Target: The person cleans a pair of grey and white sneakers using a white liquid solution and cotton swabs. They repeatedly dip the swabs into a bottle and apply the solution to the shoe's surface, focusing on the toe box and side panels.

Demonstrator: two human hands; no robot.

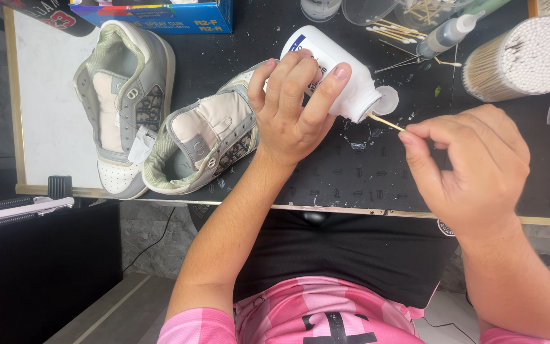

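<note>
- A pink striped shirt point(300, 312) and dark lap are seen nearest, below the edge of the dark surface point(351, 178).
- A thin wooden swab stick point(386, 121) is pinched between thumb and fingertips of the right hand point(472, 169), whose other fingers are curled in; the stick's far tip is held at the mouth of the bottle.
- A white plastic bottle point(342, 70) is gripped by the left hand point(291, 108), fingers wrapped over its body; it is tilted with its opening pointed to the right, just above the surface.
- A small white cap point(386, 100) is seen lying on the surface just beside the bottle's mouth.
- A grey and cream sneaker point(202, 143) is lying to the left of the left hand, touching it; a second matching sneaker point(125, 95) is placed further left on a white board point(46, 114).
- At the far right, a round tub of cotton swabs point(520, 57) and a small dropper bottle point(447, 35) are seen.
- A blue box point(167, 16) is set at the far left edge.
</note>
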